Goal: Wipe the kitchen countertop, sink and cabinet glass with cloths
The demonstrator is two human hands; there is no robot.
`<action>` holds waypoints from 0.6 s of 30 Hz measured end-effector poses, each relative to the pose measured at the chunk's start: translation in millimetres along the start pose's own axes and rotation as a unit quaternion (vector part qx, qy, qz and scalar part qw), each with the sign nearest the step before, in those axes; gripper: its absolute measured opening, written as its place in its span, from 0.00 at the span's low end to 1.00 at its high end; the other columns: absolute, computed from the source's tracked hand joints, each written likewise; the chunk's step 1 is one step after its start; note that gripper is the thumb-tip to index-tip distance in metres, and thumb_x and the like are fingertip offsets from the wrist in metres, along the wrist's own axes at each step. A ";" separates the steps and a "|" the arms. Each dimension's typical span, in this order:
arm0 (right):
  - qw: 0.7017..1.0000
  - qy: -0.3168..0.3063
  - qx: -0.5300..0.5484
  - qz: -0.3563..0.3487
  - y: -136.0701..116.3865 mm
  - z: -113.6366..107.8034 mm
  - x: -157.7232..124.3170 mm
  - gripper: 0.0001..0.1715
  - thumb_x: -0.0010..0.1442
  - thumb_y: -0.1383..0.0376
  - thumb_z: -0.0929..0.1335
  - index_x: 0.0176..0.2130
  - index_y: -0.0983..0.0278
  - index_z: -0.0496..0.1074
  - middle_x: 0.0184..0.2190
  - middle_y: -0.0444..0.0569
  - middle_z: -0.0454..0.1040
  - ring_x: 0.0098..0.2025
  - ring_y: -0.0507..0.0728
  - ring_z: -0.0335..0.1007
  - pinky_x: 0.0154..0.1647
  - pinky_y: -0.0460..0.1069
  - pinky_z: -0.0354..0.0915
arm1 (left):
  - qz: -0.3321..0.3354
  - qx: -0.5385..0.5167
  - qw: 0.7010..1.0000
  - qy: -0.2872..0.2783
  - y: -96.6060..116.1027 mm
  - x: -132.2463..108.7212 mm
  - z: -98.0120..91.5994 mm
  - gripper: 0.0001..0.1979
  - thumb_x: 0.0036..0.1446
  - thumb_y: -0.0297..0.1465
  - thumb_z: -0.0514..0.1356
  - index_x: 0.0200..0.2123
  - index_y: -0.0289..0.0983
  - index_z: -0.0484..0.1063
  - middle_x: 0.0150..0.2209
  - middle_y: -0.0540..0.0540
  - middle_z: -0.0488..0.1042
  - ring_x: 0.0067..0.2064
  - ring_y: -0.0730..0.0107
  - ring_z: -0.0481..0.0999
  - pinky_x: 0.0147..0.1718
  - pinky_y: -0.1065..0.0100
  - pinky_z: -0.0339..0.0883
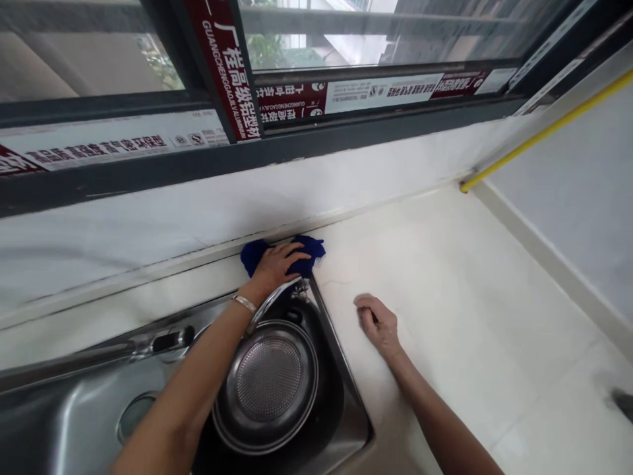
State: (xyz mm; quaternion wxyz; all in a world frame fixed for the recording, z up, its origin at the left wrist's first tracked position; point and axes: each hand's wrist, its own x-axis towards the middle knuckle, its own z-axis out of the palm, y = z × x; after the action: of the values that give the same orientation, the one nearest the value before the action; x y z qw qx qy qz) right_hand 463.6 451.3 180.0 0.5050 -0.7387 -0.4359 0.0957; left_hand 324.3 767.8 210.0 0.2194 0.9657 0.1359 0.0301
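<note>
My left hand (281, 265) presses on a dark blue cloth (313, 248) at the sink's back right corner, against the upstand below the window. Its fingers lie over the cloth, which bunches out on both sides of the hand. A light bracelet (244, 303) circles the wrist. On the white countertop (445, 264), right of the sink, rests my right hand (378, 323), its fingers curled in with nothing visible in them. Close under my left hand is the curved metal faucet (271, 303), partly hidden by my forearm.
A round metal pan (268, 376) with a dotted base sits in the right basin of the steel sink (353, 412). The left basin has a drain (133, 412). A yellow pipe (544, 138) runs along the right wall. The dark window frame (148, 158) spans the back.
</note>
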 end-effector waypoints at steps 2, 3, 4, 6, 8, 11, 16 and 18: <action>1.000 0.003 0.000 0.001 1.4 0.6 -1.2 0.14 0.68 0.66 0.61 0.42 0.58 0.76 0.43 0.51 0.80 0.46 0.57 0.79 0.49 0.52 0.75 | -0.019 0.019 1.000 -0.009 4.8 4.8 -2.9 0.27 0.57 0.35 0.69 0.60 0.52 0.71 0.68 0.46 0.64 0.68 0.48 0.63 0.62 0.45 0.62; 1.000 0.004 0.001 -0.001 1.9 1.0 -1.6 0.14 0.68 0.67 0.61 0.42 0.58 0.76 0.43 0.50 0.80 0.46 0.57 0.78 0.49 0.52 0.75 | -0.027 0.024 0.999 -0.008 6.5 5.7 -3.8 0.28 0.56 0.34 0.70 0.60 0.52 0.72 0.68 0.46 0.64 0.68 0.47 0.63 0.62 0.45 0.62; 1.000 0.005 0.004 -0.004 2.3 1.4 -1.8 0.14 0.68 0.67 0.62 0.42 0.58 0.76 0.43 0.50 0.80 0.46 0.57 0.78 0.49 0.52 0.75 | -0.033 0.027 0.999 -0.006 8.0 6.0 -4.2 0.29 0.55 0.35 0.71 0.60 0.52 0.72 0.68 0.46 0.64 0.68 0.47 0.63 0.62 0.46 0.62; 1.000 0.005 0.008 -0.007 2.0 1.7 -1.7 0.14 0.68 0.67 0.61 0.43 0.58 0.76 0.43 0.50 0.80 0.46 0.57 0.78 0.49 0.52 0.75 | -0.047 0.035 0.998 0.005 10.1 6.4 -4.0 0.29 0.54 0.35 0.72 0.59 0.51 0.71 0.68 0.46 0.64 0.67 0.47 0.63 0.61 0.46 0.63; 1.000 0.002 0.010 -0.002 0.7 1.2 -1.2 0.15 0.68 0.67 0.61 0.43 0.58 0.76 0.43 0.50 0.80 0.46 0.57 0.78 0.48 0.52 0.74 | -0.058 0.045 0.997 0.012 11.7 7.6 -3.6 0.30 0.53 0.37 0.73 0.59 0.50 0.72 0.67 0.45 0.64 0.66 0.45 0.64 0.59 0.46 0.63; 1.000 0.000 0.009 0.004 -0.5 0.3 -0.9 0.15 0.68 0.68 0.61 0.43 0.58 0.76 0.43 0.50 0.80 0.46 0.57 0.78 0.48 0.52 0.74 | -0.067 0.061 0.996 0.010 14.4 11.3 -4.3 0.31 0.51 0.38 0.74 0.58 0.49 0.72 0.65 0.42 0.65 0.64 0.42 0.64 0.58 0.45 0.64; 1.000 0.007 -0.001 0.001 2.5 0.2 -4.4 0.14 0.68 0.69 0.62 0.43 0.58 0.77 0.43 0.50 0.80 0.46 0.57 0.78 0.50 0.52 0.74 | -0.079 0.057 0.995 0.028 18.6 12.2 -3.9 0.31 0.51 0.38 0.74 0.57 0.49 0.72 0.64 0.41 0.65 0.63 0.42 0.64 0.57 0.46 0.65; 1.000 0.007 0.000 -0.003 3.2 -0.7 -5.8 0.14 0.68 0.69 0.62 0.43 0.59 0.76 0.44 0.50 0.80 0.47 0.56 0.78 0.50 0.52 0.74 | -0.077 0.065 0.994 0.031 19.7 9.2 -2.0 0.30 0.52 0.37 0.73 0.58 0.48 0.71 0.64 0.40 0.65 0.64 0.43 0.64 0.56 0.47 0.65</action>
State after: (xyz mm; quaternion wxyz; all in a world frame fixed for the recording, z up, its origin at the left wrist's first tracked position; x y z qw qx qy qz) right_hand 462.3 446.2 175.8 0.5084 -0.7381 -0.4344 0.0888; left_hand 337.8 754.1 220.3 0.1537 0.9631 0.2183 0.0340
